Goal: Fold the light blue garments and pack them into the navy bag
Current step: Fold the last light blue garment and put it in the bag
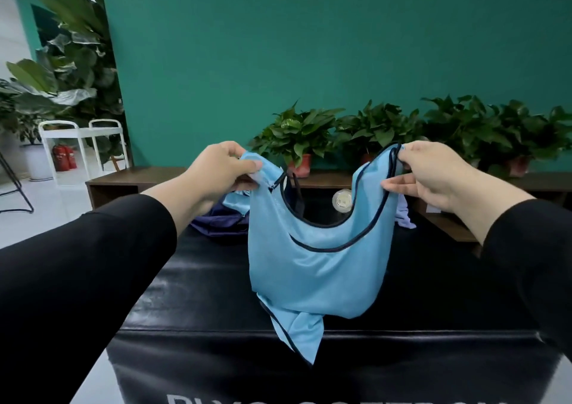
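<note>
A person is holding up a light blue garment (315, 267) above a black counter (201, 304), the left hand (223, 168) and right hand (427, 174) each pinching a shoulder strap. It is hanging unfolded; the navy bag (219, 222), below the left hand, is awaiting packing.

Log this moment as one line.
left hand: holds light blue garment | right hand: holds it | garment: unfolded above black table | navy bag: behind

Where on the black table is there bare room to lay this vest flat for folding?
Near half of the black table, left of the hanging vest, is bare; so is the stretch on its right. The far edge is crowded: navy bag far left, lilac cloth far right.
</note>
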